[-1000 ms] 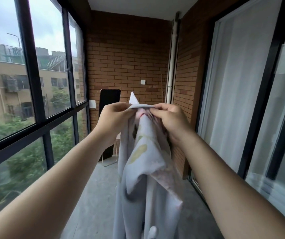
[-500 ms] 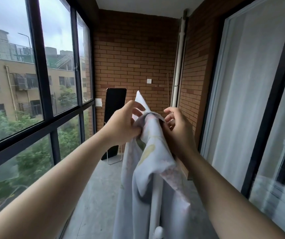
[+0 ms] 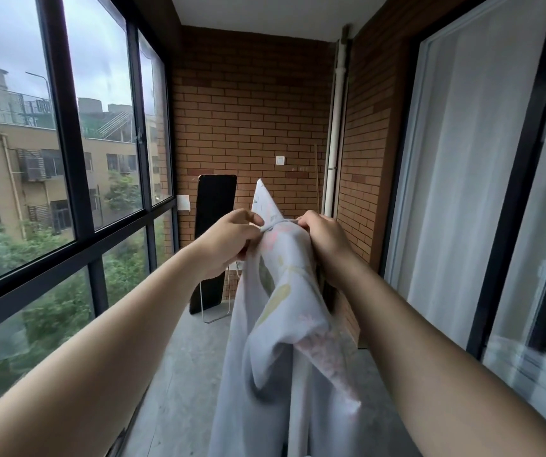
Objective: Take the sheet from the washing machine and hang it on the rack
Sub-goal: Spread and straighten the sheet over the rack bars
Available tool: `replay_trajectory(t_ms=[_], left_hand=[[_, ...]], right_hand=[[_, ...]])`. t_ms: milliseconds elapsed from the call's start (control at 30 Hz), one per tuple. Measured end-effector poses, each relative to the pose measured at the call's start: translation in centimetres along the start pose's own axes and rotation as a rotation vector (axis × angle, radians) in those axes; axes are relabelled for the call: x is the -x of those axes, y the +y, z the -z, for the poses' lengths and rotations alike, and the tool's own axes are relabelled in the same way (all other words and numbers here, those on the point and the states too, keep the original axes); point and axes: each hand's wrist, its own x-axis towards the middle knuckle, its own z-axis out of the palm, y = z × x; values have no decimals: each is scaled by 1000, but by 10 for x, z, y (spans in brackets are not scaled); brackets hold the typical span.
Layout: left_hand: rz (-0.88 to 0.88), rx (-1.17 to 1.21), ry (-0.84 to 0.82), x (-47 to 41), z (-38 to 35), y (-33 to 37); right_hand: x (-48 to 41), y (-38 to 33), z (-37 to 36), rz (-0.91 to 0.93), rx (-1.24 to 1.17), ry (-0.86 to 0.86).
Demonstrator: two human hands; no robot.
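Note:
A pale grey-blue sheet [image 3: 284,324] with faint pink and yellow flower prints hangs in front of me at chest height. My left hand [image 3: 228,240] pinches its top edge on the left, and my right hand [image 3: 326,240] grips the same edge on the right, so a short stretch of hem is taut between them. One corner of the sheet sticks up above my hands. The rest falls in folds past the bottom of the view. A white upright bar shows low among the folds, mostly hidden. No washing machine is in view.
I stand on a narrow brick-walled balcony. Tall black-framed windows [image 3: 67,159] run along the left. A sliding glass door with white curtain [image 3: 456,192] lines the right. A dark standing mirror [image 3: 212,245] leans at the far wall beside a white drainpipe [image 3: 334,143]. Grey concrete floor [image 3: 182,374] lies below.
My hands have moved slightly apart along the hem and pulled it taut. The view has tilted up a little since a second ago.

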Motion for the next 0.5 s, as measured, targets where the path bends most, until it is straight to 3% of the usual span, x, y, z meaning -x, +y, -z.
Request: replay_trajectory(t_ms=[167, 333, 433, 500], left_hand=[[-202, -321, -69, 1, 5, -2], [-602, -913, 145, -10, 7, 5], [-708, -975, 225, -17, 11, 4], [-666, -950, 278, -20, 13, 6]], right_hand=[[0, 1, -2, -103, -29, -34], [-4, -5, -4, -141, -137, -14], [-7, -8, -2, -146, -191, -32], [-10, -9, -3, -147, -230, -49]])
